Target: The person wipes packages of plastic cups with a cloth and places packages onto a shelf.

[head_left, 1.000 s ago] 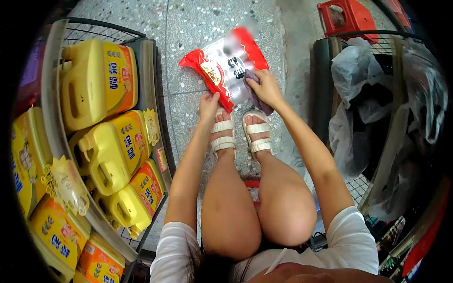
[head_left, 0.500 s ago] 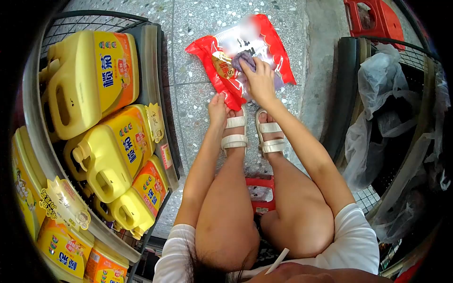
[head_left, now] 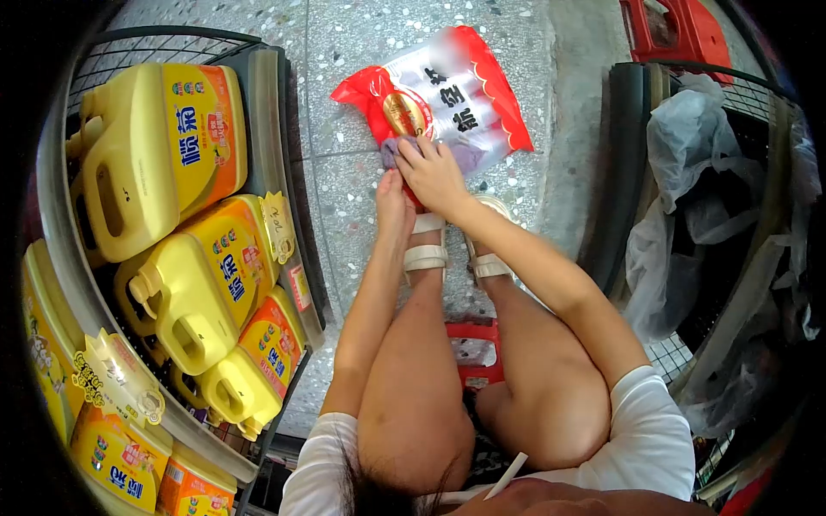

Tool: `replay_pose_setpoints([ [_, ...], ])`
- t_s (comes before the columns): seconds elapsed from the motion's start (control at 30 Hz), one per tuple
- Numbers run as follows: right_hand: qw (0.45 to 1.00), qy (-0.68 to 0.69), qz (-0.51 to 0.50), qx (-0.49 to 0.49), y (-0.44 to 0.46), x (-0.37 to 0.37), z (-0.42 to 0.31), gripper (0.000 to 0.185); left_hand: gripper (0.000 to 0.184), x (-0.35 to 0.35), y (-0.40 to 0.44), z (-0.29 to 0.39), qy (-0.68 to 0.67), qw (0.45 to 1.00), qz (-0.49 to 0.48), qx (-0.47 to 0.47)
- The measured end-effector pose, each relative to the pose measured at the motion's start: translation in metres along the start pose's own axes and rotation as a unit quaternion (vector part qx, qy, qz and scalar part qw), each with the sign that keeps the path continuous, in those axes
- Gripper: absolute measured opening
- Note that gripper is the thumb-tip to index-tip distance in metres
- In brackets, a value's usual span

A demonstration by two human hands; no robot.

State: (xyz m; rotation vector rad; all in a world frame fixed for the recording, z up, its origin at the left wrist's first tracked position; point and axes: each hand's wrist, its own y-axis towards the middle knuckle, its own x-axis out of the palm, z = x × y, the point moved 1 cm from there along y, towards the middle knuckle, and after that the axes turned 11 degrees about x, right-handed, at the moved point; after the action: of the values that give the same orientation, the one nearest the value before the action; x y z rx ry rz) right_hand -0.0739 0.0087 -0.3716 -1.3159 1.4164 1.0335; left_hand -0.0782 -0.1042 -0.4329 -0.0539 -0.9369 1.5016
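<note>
A red and clear plastic packet (head_left: 482, 86) with black characters lies on the speckled floor in front of my feet. My right hand (head_left: 433, 176) presses a purple cloth (head_left: 469, 156) on the packet's near left corner, with its fingers bent over the cloth. Close beside it, my left hand (head_left: 391, 199) pinches that same corner of the packet. Part of the cloth and the corner itself are hidden under my fingers.
Yellow jugs (head_left: 206, 129) with orange labels fill a shelf on the left. At right, a black wire rack (head_left: 637, 172) holds crumpled clear plastic bags (head_left: 688, 142). A red stool (head_left: 680, 39) stands at the top right. My sandals (head_left: 426, 256) are just below the packet.
My right hand has moved left and down with the purple cloth, from the packet's middle to its near left corner beside my left hand. The black characters are now uncovered.
</note>
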Motion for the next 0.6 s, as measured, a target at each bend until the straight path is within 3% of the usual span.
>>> replay_pose_setpoints([
  [0.1,0.999,0.039,-0.02,0.02,-0.03,-0.004,-0.004,0.036,0.022,-0.011,0.011,-0.002,-0.016,1.0,-0.011,0.011],
  [0.2,0.998,0.058,0.036,0.009,-0.062,0.001,-0.002,0.036,0.022,-0.013,0.016,0.004,-0.031,0.999,-0.015,-0.01],
  [0.4,0.988,0.141,-0.062,0.014,-0.087,-0.009,0.018,0.041,0.023,0.002,0.019,0.016,-0.056,0.998,0.002,0.016],
  [0.6,0.977,0.187,0.074,0.069,-0.042,-0.03,0.013,0.05,0.029,-0.006,0.017,0.013,0.01,1.0,-0.018,-0.001],
])
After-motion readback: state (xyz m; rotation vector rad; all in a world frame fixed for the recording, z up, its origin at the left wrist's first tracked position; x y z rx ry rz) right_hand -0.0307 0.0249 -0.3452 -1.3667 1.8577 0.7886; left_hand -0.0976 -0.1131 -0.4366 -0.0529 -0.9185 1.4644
